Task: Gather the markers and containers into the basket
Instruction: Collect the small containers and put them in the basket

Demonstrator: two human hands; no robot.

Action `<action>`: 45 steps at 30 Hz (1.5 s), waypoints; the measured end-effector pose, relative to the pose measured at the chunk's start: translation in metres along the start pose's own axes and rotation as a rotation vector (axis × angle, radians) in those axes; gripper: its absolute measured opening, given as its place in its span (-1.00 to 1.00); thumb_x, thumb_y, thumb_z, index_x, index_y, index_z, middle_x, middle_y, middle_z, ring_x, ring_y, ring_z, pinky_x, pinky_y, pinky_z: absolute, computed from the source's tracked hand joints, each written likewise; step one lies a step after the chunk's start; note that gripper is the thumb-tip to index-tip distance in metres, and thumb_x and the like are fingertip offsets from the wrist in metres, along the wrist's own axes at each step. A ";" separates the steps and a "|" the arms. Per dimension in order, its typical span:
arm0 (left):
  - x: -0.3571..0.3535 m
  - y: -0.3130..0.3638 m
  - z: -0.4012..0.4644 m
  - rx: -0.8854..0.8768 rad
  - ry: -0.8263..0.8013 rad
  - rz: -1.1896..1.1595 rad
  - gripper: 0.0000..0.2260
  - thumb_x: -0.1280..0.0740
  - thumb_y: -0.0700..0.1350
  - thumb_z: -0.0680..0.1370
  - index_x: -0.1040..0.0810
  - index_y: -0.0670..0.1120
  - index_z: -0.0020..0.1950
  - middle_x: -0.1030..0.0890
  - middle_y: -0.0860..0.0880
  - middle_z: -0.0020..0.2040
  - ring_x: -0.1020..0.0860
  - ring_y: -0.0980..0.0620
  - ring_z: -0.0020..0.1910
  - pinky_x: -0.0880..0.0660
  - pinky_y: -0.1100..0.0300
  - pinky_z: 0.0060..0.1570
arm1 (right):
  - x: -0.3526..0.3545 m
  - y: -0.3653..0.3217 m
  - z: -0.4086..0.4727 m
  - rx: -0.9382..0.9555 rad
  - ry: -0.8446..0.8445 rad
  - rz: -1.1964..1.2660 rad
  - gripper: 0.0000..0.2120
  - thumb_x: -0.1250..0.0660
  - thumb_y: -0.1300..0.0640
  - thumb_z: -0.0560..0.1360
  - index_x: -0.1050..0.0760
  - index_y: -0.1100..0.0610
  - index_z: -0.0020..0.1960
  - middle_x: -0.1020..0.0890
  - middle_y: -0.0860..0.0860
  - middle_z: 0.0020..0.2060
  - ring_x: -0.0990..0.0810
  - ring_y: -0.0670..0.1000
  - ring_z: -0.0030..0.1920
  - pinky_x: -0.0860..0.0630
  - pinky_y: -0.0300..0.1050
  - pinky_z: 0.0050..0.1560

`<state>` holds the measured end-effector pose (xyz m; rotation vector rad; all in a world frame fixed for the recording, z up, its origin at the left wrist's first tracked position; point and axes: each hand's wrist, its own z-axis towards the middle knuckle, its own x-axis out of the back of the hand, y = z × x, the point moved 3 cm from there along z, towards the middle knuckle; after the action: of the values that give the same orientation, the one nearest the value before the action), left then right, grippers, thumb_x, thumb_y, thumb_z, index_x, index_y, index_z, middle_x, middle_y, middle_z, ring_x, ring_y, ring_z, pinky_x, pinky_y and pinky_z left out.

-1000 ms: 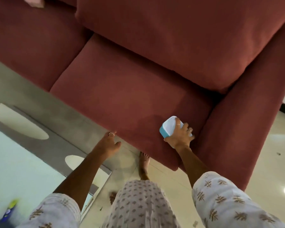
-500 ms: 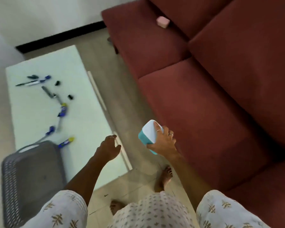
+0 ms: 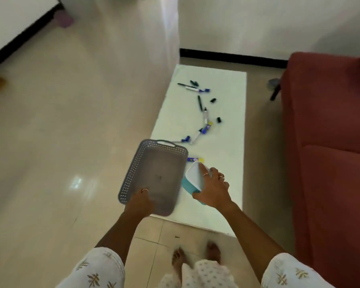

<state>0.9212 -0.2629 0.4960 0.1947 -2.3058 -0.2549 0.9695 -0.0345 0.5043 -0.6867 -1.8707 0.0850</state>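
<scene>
The right hand (image 3: 211, 189), earlier by the sofa, grips the teal container (image 3: 192, 179) tilted beside the basket (image 3: 154, 175), whose long axis runs away from the person and whose near edge the left hand (image 3: 139, 204) apparently grasps.

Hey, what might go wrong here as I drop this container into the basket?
The basket overhangs the white table's near-left corner, gripped only at its near edge by your left hand; added weight might tip it. The teal container in your right hand may snag the rim. Loose markers could roll off.
</scene>
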 end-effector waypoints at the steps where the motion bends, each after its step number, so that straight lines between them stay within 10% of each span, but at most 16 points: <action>1: 0.004 -0.008 0.001 0.019 0.009 -0.017 -0.53 -0.23 -0.04 0.55 -0.31 -0.17 0.43 -0.34 -0.15 0.43 -0.36 -0.16 0.38 -0.36 -0.02 0.34 | -0.003 -0.011 0.006 0.027 -0.014 -0.032 -0.10 -0.38 -0.15 0.34 0.05 -0.06 0.52 -0.23 0.07 0.33 -0.27 0.18 0.32 -0.31 0.07 0.24; 21: 0.005 -0.089 0.163 0.246 0.108 -0.214 -0.31 -0.30 0.06 0.53 0.00 0.02 0.55 0.11 0.03 0.58 0.04 -0.12 0.55 -0.03 -0.23 0.44 | -0.139 -0.125 0.218 0.330 -0.157 -0.464 -0.12 -0.32 -0.01 0.46 0.20 0.02 0.54 -0.02 0.24 0.50 -0.02 0.30 0.49 0.03 0.39 0.40; 45: -0.041 -0.110 0.212 0.182 0.286 -0.341 -0.26 -0.34 0.02 0.51 0.01 -0.04 0.55 -0.11 -0.03 0.56 -0.17 -0.10 0.52 -0.21 -0.15 0.44 | -0.184 -0.126 0.290 0.455 0.140 -0.621 -0.13 -0.41 -0.18 0.38 -0.08 0.10 0.52 -0.22 0.16 0.48 -0.29 0.31 0.41 -0.28 0.25 0.35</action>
<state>0.7990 -0.3342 0.2991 0.6754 -2.0012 -0.1742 0.7082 -0.1558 0.2794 0.2038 -1.7651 0.0548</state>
